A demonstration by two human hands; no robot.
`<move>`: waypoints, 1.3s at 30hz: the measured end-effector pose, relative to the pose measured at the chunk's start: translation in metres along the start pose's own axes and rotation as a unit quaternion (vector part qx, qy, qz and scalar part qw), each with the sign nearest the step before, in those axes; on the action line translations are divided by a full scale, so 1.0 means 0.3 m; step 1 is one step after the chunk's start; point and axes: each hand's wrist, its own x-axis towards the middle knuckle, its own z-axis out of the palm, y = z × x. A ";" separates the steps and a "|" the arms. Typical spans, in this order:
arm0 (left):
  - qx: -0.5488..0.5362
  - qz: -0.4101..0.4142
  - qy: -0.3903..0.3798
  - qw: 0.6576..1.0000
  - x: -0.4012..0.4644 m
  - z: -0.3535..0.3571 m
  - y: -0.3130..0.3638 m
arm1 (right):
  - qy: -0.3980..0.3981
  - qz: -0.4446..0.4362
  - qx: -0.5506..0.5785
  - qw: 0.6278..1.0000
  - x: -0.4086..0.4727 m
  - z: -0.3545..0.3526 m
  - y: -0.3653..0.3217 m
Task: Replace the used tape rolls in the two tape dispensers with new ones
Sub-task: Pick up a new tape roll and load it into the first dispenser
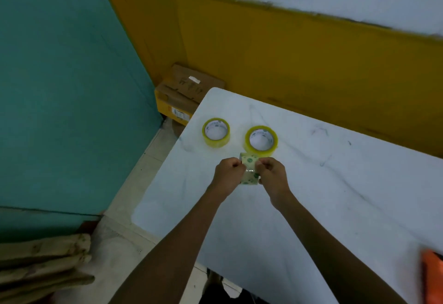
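Observation:
Two yellowish tape rolls lie flat on the white table (335, 184): one at the far left (216, 132) and one to its right (261, 139). Just in front of them, a nearly used-up roll (249, 160), a pale core with green print, stands on edge between my hands. My left hand (229, 174) pinches it from the left. From the right, my right hand (272, 173) pinches the same roll. A bit of clear tape shows between the fingertips. No dispenser is plainly visible.
An orange object (431, 277) sits blurred at the table's near right edge. Cardboard boxes (184, 93) stand on the floor beyond the table's far left corner. Folded cardboard (43, 267) lies at lower left. A teal panel (67, 88) stands on the left.

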 end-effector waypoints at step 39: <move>0.556 0.316 -0.033 0.768 0.363 0.249 -0.056 | 0.188 0.048 0.092 0.977 0.195 -0.315 0.043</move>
